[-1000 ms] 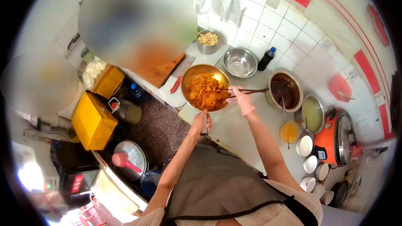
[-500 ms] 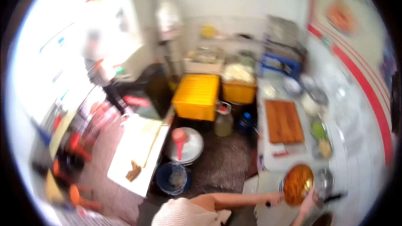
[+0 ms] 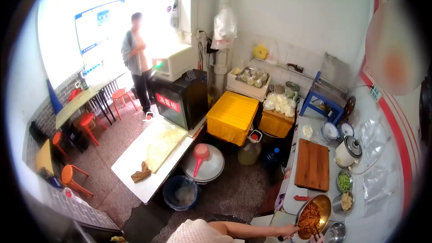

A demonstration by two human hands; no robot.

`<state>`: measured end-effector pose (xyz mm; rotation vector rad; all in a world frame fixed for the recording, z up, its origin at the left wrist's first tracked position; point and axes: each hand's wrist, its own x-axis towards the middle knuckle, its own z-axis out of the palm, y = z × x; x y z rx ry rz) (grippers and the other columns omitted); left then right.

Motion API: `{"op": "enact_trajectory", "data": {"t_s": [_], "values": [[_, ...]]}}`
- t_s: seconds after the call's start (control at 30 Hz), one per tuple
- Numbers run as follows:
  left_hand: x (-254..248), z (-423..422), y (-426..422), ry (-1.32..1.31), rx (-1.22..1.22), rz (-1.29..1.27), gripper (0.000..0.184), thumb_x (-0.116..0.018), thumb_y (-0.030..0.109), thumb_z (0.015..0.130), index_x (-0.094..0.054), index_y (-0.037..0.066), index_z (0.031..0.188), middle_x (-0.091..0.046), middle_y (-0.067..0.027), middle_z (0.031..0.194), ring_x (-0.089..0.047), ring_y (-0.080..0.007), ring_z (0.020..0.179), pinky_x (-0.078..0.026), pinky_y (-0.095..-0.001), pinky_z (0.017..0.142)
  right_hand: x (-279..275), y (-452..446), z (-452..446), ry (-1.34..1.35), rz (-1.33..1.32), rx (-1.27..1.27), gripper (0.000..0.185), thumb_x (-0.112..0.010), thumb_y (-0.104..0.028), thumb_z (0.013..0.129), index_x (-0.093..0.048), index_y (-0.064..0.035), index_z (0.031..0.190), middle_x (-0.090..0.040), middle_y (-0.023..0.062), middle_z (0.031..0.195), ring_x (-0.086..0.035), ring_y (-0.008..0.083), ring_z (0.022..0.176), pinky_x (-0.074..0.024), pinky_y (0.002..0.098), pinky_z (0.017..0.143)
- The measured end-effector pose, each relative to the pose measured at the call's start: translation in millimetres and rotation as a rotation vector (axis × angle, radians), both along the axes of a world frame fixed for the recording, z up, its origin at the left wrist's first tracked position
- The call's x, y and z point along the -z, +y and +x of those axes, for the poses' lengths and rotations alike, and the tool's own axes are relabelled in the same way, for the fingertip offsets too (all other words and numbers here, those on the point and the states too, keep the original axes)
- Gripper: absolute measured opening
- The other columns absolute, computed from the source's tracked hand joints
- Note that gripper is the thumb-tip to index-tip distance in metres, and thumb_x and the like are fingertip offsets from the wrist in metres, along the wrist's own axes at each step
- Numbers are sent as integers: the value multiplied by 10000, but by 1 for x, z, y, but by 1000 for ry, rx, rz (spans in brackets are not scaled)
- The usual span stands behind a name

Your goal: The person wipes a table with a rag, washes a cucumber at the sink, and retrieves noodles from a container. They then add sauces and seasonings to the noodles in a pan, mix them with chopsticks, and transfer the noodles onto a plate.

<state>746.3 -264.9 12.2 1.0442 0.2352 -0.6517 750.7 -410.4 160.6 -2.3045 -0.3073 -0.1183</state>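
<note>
A metal pan (image 3: pixel 327 204) with orange-red shredded food (image 3: pixel 310 219) is tilted at the lower right. My left hand (image 3: pixel 289 231) is closed round its dark handle (image 3: pixel 281 238). At the pan's lower rim, beside the food, is my right hand (image 3: pixel 317 238), its fingers bent. The frame's bottom edge cuts that hand off, and what it holds is too small to make out. An empty steel bowl (image 3: pixel 335 232) stands just right of the pan. Above the pan on the counter lie a red-handled tool (image 3: pixel 301 198) and a wooden cutting board (image 3: pixel 312 164).
Bowls of chopped greens (image 3: pixel 344 181) and pale bits (image 3: pixel 346 201) line the wall near a rice cooker (image 3: pixel 348 151). Yellow crates (image 3: pixel 232 116) stand at the back. A white table (image 3: pixel 128 171) and blue bucket (image 3: pixel 168 191) are left. One person (image 3: pixel 137 58) stands by the window.
The view has swung, so the room sits differently in frame and is sharper. The pan looks more tilted. My right hand is lower, at the pan's bottom rim; my left stays on the handle.
</note>
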Motion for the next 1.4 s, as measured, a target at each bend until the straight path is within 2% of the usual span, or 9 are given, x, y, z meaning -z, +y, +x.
{"op": "enact_trajectory", "data": {"t_s": [0.27,0.33,0.4,0.6,0.93,1.2,1.27,1.37,1.4], "values": [[54,11,-30,39,115,76,454,-395,386,986,-519,29,733,-463,-54,537,-453,-198,412,-436,-371,413,19,8,3,-105,103,-69,273,-529,-228,935,-631,19,991,-626,166,929,-580,258,935,-435,367,896],[170,35,-38,-279,15,-276,312,-408,321,976,-543,44,1028,-611,-96,798,-573,-234,597,-500,-377,504,29,21,-10,281,424,160,355,-576,-352,911,-643,-6,955,-632,60,860,-598,127,767,-511,276,706],[46,-7,2,-49,98,-16,281,-400,305,980,-515,49,986,-562,-72,747,-524,-206,563,-465,-351,491,8,-1,-15,354,349,150,336,-601,-348,907,-648,-30,1007,-649,46,918,-611,117,831,-497,256,731],[-36,-20,5,221,79,-225,261,-357,279,995,-402,65,852,-374,4,599,-363,-115,460,-343,-278,431,57,-54,34,218,769,241,285,-613,-270,911,-621,-7,1021,-640,67,929,-659,156,792,-521,251,685],[-43,-20,-22,177,162,-116,255,-343,269,991,-395,51,870,-368,-4,619,-345,-110,442,-326,-276,412,90,-63,14,135,1062,539,222,-533,-198,952,-626,-20,1047,-630,92,997,-633,163,765,-531,272,669],[-43,-5,-5,157,125,-17,268,-352,280,986,-407,35,895,-386,-10,626,-367,-109,444,-329,-274,398,70,-63,-12,18,158,14,138,-569,-135,919,-639,-46,998,-622,53,986,-584,102,885,-493,249,764],[-41,-5,-1,132,139,-49,260,-360,279,984,-405,40,893,-386,-13,627,-363,-112,442,-327,-277,395,71,-56,-5,154,588,336,173,-562,-208,939,-618,-46,961,-600,26,944,-571,83,847,-469,206,738],[-34,-7,-5,201,206,-119,256,-366,277,983,-406,44,887,-388,-15,627,-366,-113,443,-324,-277,396,79,-46,16,279,669,198,205,-517,-248,948,-565,-50,972,-565,6,886,-554,103,792,-459,242,688],[-33,-5,-3,201,210,-118,256,-366,277,983,-406,44,887,-388,-15,627,-366,-113,443,-324,-277,396,81,-37,10,79,243,52,164,-502,-222,931,-558,-69,949,-556,26,862,-560,159,787,-461,282,677]]}}
